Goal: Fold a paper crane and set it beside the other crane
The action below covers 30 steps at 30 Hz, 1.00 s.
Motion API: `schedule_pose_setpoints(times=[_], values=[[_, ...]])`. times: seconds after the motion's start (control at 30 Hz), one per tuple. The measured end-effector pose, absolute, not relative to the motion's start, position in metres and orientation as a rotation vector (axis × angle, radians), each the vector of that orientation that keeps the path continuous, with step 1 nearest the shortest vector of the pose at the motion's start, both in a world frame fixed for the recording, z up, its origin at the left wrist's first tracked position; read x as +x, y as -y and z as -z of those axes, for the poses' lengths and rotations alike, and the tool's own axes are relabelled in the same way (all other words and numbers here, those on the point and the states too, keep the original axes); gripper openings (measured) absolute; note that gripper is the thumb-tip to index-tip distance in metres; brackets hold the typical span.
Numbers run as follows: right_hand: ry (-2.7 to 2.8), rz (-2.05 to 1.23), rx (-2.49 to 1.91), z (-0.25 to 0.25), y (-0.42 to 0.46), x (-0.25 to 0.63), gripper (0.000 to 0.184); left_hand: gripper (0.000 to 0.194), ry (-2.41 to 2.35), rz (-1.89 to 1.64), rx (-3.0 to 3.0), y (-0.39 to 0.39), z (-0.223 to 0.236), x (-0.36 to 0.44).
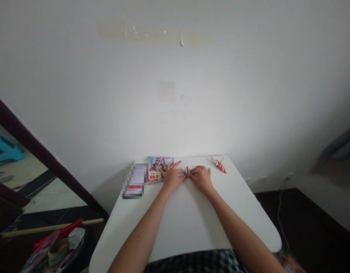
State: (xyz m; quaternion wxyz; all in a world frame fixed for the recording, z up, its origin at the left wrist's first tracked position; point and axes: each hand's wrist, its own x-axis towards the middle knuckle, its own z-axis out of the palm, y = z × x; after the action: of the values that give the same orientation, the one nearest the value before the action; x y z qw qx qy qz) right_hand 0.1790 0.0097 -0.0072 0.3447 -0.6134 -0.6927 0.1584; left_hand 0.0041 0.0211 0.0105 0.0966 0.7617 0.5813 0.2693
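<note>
A small folded piece of red and white paper (187, 171) stands between my two hands above the white table (189, 223). My left hand (172, 176) pinches it from the left with thumb and fingertips, while another finger stretches up and away. From the right, the fingertips of my right hand (202, 177) close on its other side. The lower part of the paper is partly hidden by the fingers. A finished origami crane (219, 165) in red, white and orange lies to the right, near the table's far edge.
A colourful printed flyer (155, 178) lies just left of my left hand, partly under it. Beside it is a blurred-out phone-like device (135, 181). The white wall (192, 125) meets the table's far edge. Assorted items (58, 246) sit on the floor at left.
</note>
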Motion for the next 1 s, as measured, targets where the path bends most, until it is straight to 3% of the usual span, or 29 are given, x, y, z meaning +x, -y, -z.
schedule_pose_setpoints(times=[0.83, 1.0], values=[[1.767, -0.451, -1.580, 0.0081, -0.0101, 0.1764, 0.016, 0.007, -1.736, -0.747, 2.237, -0.0298, -0.0074, 0.0052], [1.756, -0.399, -1.621, 0.0086, -0.0094, 0.1756, 0.012, 0.017, -1.742, -0.761, 2.247, -0.0302, -0.0022, 0.0022]])
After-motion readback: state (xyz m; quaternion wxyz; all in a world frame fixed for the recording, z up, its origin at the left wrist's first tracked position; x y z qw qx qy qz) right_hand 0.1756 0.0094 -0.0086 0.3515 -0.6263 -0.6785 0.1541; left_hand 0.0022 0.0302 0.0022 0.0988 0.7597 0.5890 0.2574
